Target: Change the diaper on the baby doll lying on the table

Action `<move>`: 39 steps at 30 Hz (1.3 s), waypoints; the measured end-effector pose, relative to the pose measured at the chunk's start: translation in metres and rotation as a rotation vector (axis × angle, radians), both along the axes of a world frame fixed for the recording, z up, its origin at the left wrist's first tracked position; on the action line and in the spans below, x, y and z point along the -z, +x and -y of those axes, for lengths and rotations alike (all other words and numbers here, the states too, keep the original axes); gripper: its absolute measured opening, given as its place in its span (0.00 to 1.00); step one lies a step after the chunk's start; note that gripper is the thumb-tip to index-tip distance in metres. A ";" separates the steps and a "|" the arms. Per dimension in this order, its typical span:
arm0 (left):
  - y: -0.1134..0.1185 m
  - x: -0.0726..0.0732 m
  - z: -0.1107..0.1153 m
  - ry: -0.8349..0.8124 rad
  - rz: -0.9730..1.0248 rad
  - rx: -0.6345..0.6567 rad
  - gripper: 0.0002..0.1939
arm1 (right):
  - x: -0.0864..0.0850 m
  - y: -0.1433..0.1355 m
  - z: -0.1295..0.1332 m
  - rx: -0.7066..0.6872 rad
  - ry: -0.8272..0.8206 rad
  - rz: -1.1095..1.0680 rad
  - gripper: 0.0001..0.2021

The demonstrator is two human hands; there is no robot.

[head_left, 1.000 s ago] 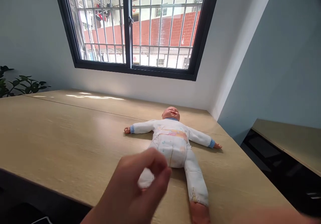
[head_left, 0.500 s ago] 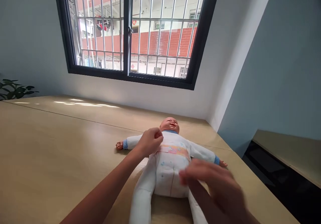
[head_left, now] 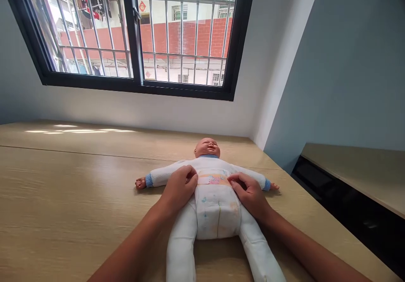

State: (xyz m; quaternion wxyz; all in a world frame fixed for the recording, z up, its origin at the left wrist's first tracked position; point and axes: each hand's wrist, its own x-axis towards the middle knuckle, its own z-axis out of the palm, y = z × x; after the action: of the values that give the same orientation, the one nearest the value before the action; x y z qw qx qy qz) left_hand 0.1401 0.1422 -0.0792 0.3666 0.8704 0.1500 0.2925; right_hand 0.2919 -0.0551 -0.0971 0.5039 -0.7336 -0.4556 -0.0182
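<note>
A baby doll (head_left: 207, 148) lies on its back on the wooden table, arms spread, dressed in a white suit with blue cuffs. Round its waist and hips sits a white diaper (head_left: 218, 214) with a coloured, printed band across the front. My left hand (head_left: 181, 187) is closed in a pinch at the diaper's left upper edge. At the opposite upper edge, my right hand (head_left: 251, 193) pinches the diaper with thumb and fingers. The fingers hide what lies right under the fingertips.
The wooden table (head_left: 79, 214) reaches back to the wall below a barred window (head_left: 139, 86). To the right, beyond the table's edge, stands a lower cabinet (head_left: 354, 168) with a dark front. Sunlight patches fall on the table at the back left.
My right hand has moved forward from a blurred spot near the doll's hip to the diaper's right upper edge. The left hand stays at its side; the view has shifted.
</note>
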 end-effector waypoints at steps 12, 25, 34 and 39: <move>-0.010 -0.005 0.001 0.085 0.105 0.123 0.08 | -0.003 0.026 0.009 0.112 -0.112 -0.157 0.17; -0.008 -0.024 0.035 0.306 -0.015 0.454 0.23 | -0.018 0.025 0.012 -0.085 -0.284 -0.395 0.11; 0.030 -0.039 0.069 0.654 -0.343 0.469 0.15 | -0.021 0.051 0.023 -0.174 -0.264 -0.616 0.11; 0.040 -0.034 0.083 0.689 -0.429 0.407 0.17 | -0.022 0.051 0.026 -0.328 -0.238 -0.622 0.13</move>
State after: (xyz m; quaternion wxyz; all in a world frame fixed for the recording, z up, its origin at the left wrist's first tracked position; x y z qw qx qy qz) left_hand 0.1805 0.0587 -0.0450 0.0662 0.9943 -0.0579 0.0605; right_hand 0.3426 -0.0807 -0.0747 0.5254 -0.6749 -0.3912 0.3397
